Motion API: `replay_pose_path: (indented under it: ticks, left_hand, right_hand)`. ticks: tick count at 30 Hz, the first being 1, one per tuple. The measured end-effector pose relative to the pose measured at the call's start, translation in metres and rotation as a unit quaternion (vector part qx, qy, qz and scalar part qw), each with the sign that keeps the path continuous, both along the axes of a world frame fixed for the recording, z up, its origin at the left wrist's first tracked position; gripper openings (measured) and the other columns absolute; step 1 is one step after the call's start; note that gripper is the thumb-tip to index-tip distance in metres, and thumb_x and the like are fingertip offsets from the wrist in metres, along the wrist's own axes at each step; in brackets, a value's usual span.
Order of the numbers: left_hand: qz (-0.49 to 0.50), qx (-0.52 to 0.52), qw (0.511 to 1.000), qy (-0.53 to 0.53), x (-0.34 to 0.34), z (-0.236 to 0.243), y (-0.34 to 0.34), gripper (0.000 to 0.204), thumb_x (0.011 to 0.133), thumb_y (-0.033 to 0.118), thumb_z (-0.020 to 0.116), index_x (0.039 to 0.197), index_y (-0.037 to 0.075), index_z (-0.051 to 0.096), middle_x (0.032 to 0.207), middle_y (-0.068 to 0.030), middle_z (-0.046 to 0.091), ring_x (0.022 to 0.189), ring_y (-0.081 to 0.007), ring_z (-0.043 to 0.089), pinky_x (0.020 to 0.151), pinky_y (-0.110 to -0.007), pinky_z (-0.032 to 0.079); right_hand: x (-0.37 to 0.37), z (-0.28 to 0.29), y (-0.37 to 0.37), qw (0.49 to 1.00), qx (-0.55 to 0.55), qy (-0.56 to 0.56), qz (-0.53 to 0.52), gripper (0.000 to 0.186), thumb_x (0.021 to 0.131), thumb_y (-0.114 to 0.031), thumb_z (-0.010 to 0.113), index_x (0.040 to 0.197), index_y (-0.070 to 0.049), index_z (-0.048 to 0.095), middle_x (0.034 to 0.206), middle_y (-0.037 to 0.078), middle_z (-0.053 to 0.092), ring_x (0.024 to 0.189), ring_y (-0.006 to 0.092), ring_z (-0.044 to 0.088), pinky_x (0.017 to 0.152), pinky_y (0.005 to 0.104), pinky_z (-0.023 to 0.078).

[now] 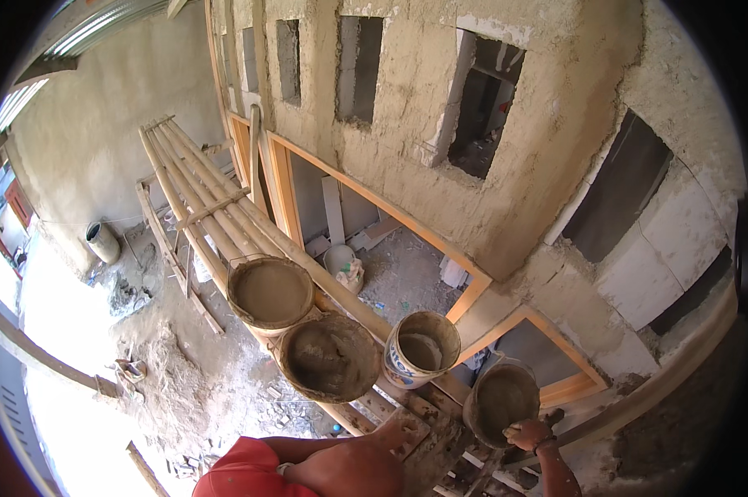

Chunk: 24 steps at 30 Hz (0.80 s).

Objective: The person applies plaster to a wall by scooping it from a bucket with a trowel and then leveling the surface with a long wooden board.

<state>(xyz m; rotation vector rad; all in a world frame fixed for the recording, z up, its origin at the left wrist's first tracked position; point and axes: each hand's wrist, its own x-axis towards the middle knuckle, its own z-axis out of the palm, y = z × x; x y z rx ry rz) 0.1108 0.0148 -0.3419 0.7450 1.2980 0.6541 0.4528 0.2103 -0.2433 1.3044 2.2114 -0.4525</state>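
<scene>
My right hand (530, 435), with a dark band at the wrist, is closed at the near rim of a mortar-smeared bucket (491, 412) holding grey wet mix. What its fingers grip is hard to make out. Left of it, my left hand (400, 432) has its fingers bent over the edge of a flat, mortar-stained board (417, 439). A white printed bucket (403, 369) with some grey mix inside stands just beyond my left hand. Farther left are a wide tub (328, 358) coated with mortar and a bucket (270, 291) full of smooth grey mix.
The containers stand on a raised scaffold of bamboo poles (216, 211). Alongside on the right runs a rough plastered wall (423, 91) with window gaps and orange-brown wooden frames (382, 219). Below lie a heap of sand (162, 373), rubble and a grey drum (103, 246).
</scene>
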Motion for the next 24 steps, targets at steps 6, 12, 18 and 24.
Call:
replay_pose_path:
  ticks: [6, 12, 18, 24]
  left_hand:
    - [-0.025, -0.016, 1.000, 0.005, 0.001, 0.024, 0.007, 0.050, 0.087, 0.019, 0.061, 0.132, 0.001, 0.046, 0.100, -0.0121, 0.066, 0.069, -0.0185, 0.066, 0.058, -0.030, 0.054]
    - [0.060, -0.028, 0.997, -0.044, -0.017, 0.025, -0.007, 0.049, 0.086, 0.016, 0.063, 0.128, -0.004, 0.045, 0.096, -0.0141, 0.063, 0.067, -0.0191, 0.062, 0.057, -0.032, 0.051]
    - [0.030, -0.059, 0.995, -0.078, 0.001, 0.018, -0.008, 0.042, 0.091, 0.019, 0.059, 0.127, 0.001, 0.046, 0.099, -0.0142, 0.064, 0.067, -0.0193, 0.062, 0.061, -0.033, 0.053]
    - [0.002, -0.052, 0.996, -0.068, 0.004, 0.017, -0.008, 0.044, 0.090, 0.018, 0.061, 0.127, 0.000, 0.047, 0.099, -0.0135, 0.064, 0.066, -0.0171, 0.060, 0.060, -0.031, 0.052]
  right_hand:
    - [-0.009, -0.029, 0.010, 0.987, 0.056, -0.143, -0.038, 0.034, 0.084, -0.034, 0.057, 0.106, -0.010, 0.070, 0.109, 0.018, 0.067, 0.102, 0.0360, 0.064, 0.086, 0.0459, 0.052]
    - [-0.004, 0.014, 0.035, 0.984, 0.173, -0.023, -0.026, 0.027, 0.084, -0.025, 0.055, 0.098, -0.006, 0.068, 0.094, 0.019, 0.068, 0.093, 0.0355, 0.065, 0.082, 0.0476, 0.052]
    - [-0.011, -0.019, 0.024, 0.985, 0.153, -0.073, -0.017, 0.022, 0.081, -0.018, 0.056, 0.091, -0.005, 0.070, 0.091, 0.021, 0.068, 0.089, 0.0358, 0.067, 0.079, 0.0463, 0.054]
    - [-0.006, -0.009, 0.000, 0.999, 0.015, -0.036, -0.007, 0.022, 0.081, -0.019, 0.057, 0.094, -0.006, 0.071, 0.098, 0.016, 0.069, 0.097, 0.0332, 0.065, 0.083, 0.0433, 0.053]
